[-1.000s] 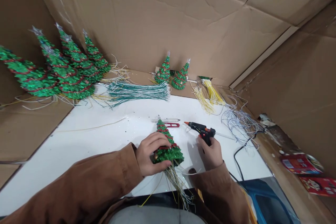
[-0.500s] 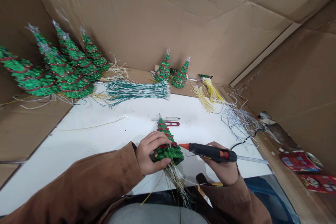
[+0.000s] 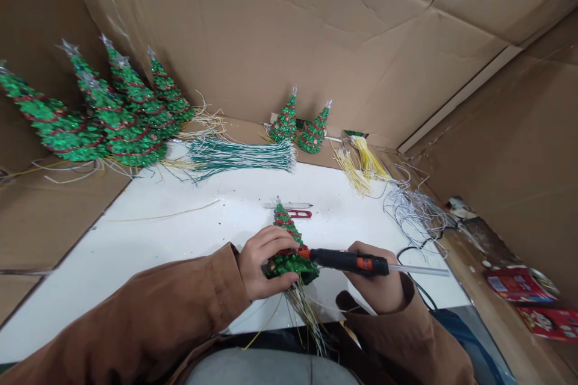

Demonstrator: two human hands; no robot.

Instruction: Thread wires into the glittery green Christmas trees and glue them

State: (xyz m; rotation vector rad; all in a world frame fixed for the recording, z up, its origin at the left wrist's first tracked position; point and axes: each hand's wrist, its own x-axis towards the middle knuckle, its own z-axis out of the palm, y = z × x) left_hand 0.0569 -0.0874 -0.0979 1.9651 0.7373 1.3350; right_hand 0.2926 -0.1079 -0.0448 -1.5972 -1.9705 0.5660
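Note:
A small green Christmas tree [image 3: 289, 264] with red garland lies tilted on the white table, its tip pointing away from me. My left hand [image 3: 266, 261] is closed around its left side, fingers over the front and thumb near the base. Yellow and white wires [image 3: 309, 316] trail from its underside toward my lap. My right hand [image 3: 374, 280] grips a black and orange glue gun [image 3: 345, 260], with a clear glue stick [image 3: 419, 269] protruding from its back end. The gun's orange nozzle is at the tree's lower right side, close to my left fingertips; whether it touches is hard to tell.
Larger decorated trees [image 3: 126, 108] stand at the left, two small ones [image 3: 311, 129] at the back. A bundle of green wires [image 3: 244, 155], yellow wires [image 3: 368, 159] and tangled clear wires [image 3: 413, 207] lie along the table. Red thread snips [image 3: 300, 214] lie behind the held tree. A red can [image 3: 519, 284] lies right.
The glue gun has moved left, bringing its nozzle from just beside the tree up against or over its lower side. My left hand keeps its hold on the tree.

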